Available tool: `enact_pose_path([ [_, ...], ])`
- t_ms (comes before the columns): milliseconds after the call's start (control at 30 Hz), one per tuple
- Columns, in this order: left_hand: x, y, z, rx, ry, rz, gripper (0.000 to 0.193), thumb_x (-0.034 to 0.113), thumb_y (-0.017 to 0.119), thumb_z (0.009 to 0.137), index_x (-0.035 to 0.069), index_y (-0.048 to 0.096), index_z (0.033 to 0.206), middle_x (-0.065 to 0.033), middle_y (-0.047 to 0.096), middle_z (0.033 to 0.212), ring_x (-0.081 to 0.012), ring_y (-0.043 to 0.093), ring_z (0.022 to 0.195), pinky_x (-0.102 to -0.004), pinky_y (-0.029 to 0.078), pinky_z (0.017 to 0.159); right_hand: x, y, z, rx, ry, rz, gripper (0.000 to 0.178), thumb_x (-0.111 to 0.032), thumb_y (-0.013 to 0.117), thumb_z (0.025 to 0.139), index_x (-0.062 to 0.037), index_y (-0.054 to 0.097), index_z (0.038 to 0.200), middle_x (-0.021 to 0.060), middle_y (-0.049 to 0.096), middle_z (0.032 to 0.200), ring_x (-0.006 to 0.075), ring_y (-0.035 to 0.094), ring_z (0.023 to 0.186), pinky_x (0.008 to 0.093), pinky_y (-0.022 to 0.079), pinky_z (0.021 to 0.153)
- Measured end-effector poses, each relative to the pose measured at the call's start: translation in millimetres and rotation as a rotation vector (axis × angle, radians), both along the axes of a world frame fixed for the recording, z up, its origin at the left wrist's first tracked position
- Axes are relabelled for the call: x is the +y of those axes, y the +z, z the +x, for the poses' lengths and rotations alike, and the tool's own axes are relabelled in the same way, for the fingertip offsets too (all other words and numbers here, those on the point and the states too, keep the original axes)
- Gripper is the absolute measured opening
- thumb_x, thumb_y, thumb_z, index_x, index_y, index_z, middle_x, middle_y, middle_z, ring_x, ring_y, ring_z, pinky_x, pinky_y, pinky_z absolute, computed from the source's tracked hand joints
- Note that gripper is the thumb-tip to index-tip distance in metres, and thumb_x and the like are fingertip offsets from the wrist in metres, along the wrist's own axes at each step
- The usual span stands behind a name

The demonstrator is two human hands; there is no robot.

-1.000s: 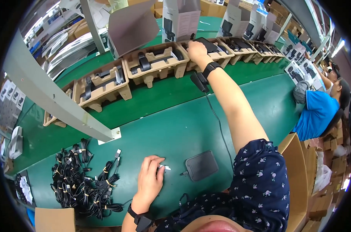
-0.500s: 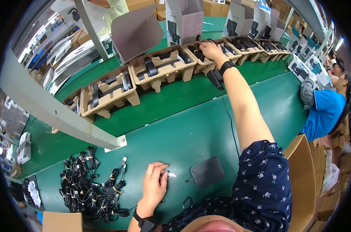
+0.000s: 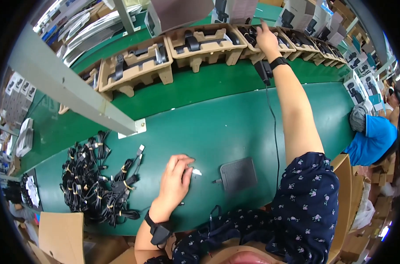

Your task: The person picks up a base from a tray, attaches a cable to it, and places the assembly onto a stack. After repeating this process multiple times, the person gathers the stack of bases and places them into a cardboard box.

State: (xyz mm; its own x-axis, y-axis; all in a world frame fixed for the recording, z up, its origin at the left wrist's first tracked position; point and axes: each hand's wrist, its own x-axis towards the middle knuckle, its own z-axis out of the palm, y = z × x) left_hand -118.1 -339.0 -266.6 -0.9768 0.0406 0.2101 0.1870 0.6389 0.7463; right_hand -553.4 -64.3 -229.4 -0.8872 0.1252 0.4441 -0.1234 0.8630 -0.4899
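My left hand (image 3: 175, 178) rests on the green table with fingers loosely bent and thumb apart. Just beyond its fingertips lies a small white scrap (image 3: 197, 171). My right hand (image 3: 267, 40) reaches to the far row, over a cardboard tray (image 3: 253, 55) holding black cables and parts. One finger points outward; the other fingertips are partly hidden, and I see nothing held. A dark square adapter-like box (image 3: 238, 174) with a short plug lies between my arms. On the left is a pile of bundled black cables (image 3: 94, 180), tied with light bands.
More moulded trays (image 3: 138, 72) with black parts line the far ledge, printed boxes (image 3: 292, 17) behind them. A grey metal post (image 3: 81, 94) slants across the left. A cord (image 3: 272, 119) runs along my right arm. A person in blue (image 3: 374, 134) sits at right.
The view has shifted, so the table and trays sit higher in the picture. My right hand stays over the same tray, its fingers slightly changed. The left hand remains beside the white scrap.
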Motion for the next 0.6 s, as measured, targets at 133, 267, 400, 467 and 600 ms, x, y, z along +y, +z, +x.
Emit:
enact_pose_path([
  [133,2,-7,-9,-0.008,-0.023,0.035,0.021,-0.003,0.060,0.080,0.003,0.058,0.100,-0.0125,0.054,0.102,-0.0239,0.059,0.076,-0.0331,0.049,0.065,25,-17,32,0.559,0.057,0.099,0.046,-0.027,0.058,0.088,-0.0100,0.047,0.129,0.0207,0.057,0.112,0.0384,0.053,0.103,0.0443,0.044,0.088],
  [267,0,-5,-12,0.093,-0.011,-0.032,0.018,-0.002,0.059,0.081,0.002,0.058,0.098,-0.0124,0.054,0.100,-0.0252,0.058,0.073,-0.0322,0.049,0.065,-2,19,147,0.189,0.617,0.059,0.041,-0.026,0.065,0.084,-0.0082,0.055,0.119,0.0131,0.059,0.106,0.0294,0.054,0.098,0.0392,0.045,0.085],
  [400,5,4,-11,0.021,0.011,0.004,0.016,-0.001,0.058,0.082,0.002,0.058,0.098,-0.0115,0.054,0.099,-0.0258,0.059,0.074,-0.0328,0.049,0.067,-6,26,267,0.005,1.053,0.520,0.071,-0.044,0.072,0.071,-0.0048,0.048,0.125,0.0129,0.055,0.103,0.0294,0.051,0.097,0.0392,0.041,0.085],
  [467,3,-2,-10,0.040,0.034,0.011,0.016,-0.001,0.058,0.082,0.003,0.058,0.098,-0.0113,0.054,0.098,-0.0260,0.059,0.075,-0.0333,0.049,0.067,-8,16,320,-0.137,1.168,0.532,0.093,-0.048,0.075,0.061,-0.0012,0.039,0.133,0.0143,0.051,0.109,0.0302,0.048,0.100,0.0394,0.039,0.085],
  [600,6,-14,-18,0.123,-0.019,-0.029,0.015,0.004,0.058,0.084,0.007,0.058,0.098,-0.0096,0.054,0.099,-0.0278,0.059,0.082,-0.0359,0.049,0.071,-7,-5,366,-0.192,1.090,0.720,0.108,-0.040,0.081,0.052,-0.0010,0.030,0.139,0.0133,0.047,0.112,0.0299,0.046,0.101,0.0387,0.038,0.085],
])
